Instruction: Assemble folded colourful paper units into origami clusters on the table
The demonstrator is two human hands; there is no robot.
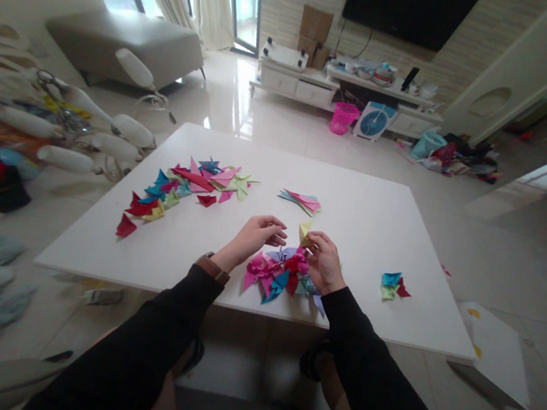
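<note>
Pinched in the fingers of my right hand (324, 260) is a folded yellow paper piece (305, 233), held upright over the table. My left hand (262, 234) hovers just to its left, fingers loosely curved and apart, with nothing visible in them. Below both hands lies a pile of folded paper pieces (267, 271) in pink, blue, red and lilac; my right hand hides part of it. Beyond the hands rests a fanned stack of folded paper (301, 201) in pink and pale green.
The white table (358, 209) carries a long heap of colourful folded paper (196, 178) at the left. A small group of paper pieces (390, 286) lies at the right. Past the table's far edge stand a pink basket (344, 118) and a blue fan (375, 121).
</note>
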